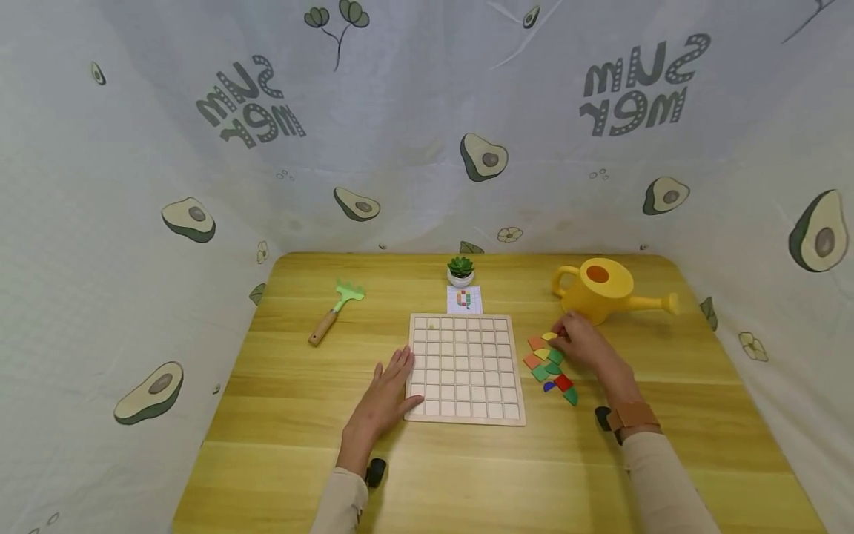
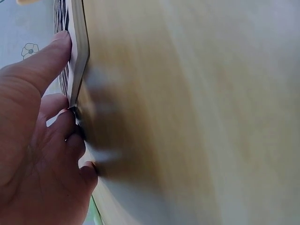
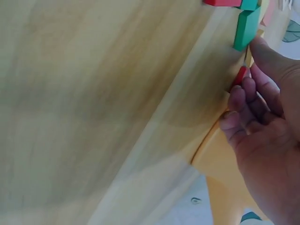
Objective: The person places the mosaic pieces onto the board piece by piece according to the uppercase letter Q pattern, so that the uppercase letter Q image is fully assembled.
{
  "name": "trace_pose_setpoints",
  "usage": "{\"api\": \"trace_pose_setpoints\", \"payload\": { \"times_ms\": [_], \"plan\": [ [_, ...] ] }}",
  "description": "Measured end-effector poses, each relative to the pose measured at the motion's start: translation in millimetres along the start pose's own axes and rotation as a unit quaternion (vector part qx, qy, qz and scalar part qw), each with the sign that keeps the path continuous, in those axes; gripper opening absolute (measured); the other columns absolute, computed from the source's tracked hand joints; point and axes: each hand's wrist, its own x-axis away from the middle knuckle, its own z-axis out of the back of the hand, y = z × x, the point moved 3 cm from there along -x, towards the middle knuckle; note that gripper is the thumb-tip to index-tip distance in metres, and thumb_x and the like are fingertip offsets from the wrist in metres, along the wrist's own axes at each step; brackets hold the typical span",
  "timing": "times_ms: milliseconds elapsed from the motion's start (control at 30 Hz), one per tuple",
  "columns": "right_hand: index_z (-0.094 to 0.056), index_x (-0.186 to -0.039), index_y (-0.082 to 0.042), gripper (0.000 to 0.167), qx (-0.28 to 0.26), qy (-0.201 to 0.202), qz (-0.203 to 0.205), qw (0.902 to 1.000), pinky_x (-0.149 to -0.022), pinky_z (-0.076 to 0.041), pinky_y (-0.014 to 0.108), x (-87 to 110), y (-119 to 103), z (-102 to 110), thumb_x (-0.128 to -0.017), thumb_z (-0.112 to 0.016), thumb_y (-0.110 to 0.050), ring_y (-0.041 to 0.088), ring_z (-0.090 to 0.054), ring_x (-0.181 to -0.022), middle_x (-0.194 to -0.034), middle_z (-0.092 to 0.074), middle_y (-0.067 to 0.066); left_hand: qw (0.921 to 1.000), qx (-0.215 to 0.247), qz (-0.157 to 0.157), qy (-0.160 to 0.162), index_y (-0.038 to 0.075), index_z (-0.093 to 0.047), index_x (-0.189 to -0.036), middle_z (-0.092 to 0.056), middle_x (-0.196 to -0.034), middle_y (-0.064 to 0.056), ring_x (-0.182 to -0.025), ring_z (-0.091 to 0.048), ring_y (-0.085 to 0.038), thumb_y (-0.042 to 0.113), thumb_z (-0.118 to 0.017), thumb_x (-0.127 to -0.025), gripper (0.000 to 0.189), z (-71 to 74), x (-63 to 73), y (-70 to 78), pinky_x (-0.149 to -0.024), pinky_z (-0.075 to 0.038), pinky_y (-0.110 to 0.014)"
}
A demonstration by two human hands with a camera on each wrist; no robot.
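A pale wooden grid board [image 1: 465, 425] lies in the middle of the table. My left hand [image 1: 383, 393] rests along its left edge, the thumb on its lower-left corner; in the left wrist view the thumb [image 2: 49, 56] presses the board's rim. To the board's right lie several coloured flat blocks: orange, green, yellow, red and blue. At their far end, my right hand [image 1: 582, 343] pinches a yellow block [image 1: 549, 336] between thumb and forefinger. Seen from the right wrist, a red block [image 3: 240, 76] lies at the fingertips and a green block [image 3: 247, 29] beside the thumb.
Behind the board lie a pattern card [image 1: 463, 300] and a small potted succulent [image 1: 460, 276]. The yellow watering can [image 1: 600, 291] stands just beyond my right hand. A green hand rake [image 1: 325, 326] with a wooden handle lies at left. A printed curtain [image 1: 414, 148] encloses the table.
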Motion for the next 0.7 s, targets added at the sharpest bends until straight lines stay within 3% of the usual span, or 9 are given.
{"api": "trace_pose_setpoints", "payload": {
  "times_ms": [233, 467, 700],
  "plan": [
    [-0.065, -0.100, 0.011, 0.018, -0.002, 0.000, -0.013, 0.9999, -0.078, -0.051, 0.044, -0.6, -0.6, 0.1, -0.097, -0.077, -0.002, 0.030, -0.053, -0.086, -0.097, -0.056, 0.018, 1.0000, -0.006, 0.002, -0.005, 0.000, -0.027, -0.169, -0.018, -0.180, -0.014, -0.167, -0.014, -0.033, 0.030, -0.072, -0.105, 0.084, 1.0, -0.3, 0.2, -0.133, -0.010, -0.063],
    [-0.066, -0.095, 0.007, 0.012, 0.003, 0.031, 0.003, 0.9995, -0.071, -0.049, 0.038, -0.2, -5.0, -0.1, -0.097, -0.076, 0.000, 0.025, -0.053, -0.080, -0.090, -0.058, 0.014, 1.0000, -0.004, -0.002, -0.002, -0.002, -0.028, -0.169, -0.018, -0.179, -0.015, -0.166, -0.015, -0.036, 0.028, -0.073, -0.104, 0.084, 1.6, -0.3, -0.2, -0.133, -0.011, -0.064],
    [-0.077, -0.104, 0.008, 0.010, -0.014, 0.085, 0.034, 0.9957, -0.078, -0.060, 0.047, -2.2, -35.0, 5.7, -0.100, -0.074, 0.000, 0.031, -0.067, -0.084, -0.098, -0.076, 0.021, 0.9999, -0.011, 0.005, -0.003, 0.000, -0.028, -0.169, -0.018, -0.180, -0.013, -0.167, -0.015, -0.033, 0.030, -0.072, -0.105, 0.084, 1.9, -0.6, 0.1, -0.133, -0.010, -0.062]
  ]
}}
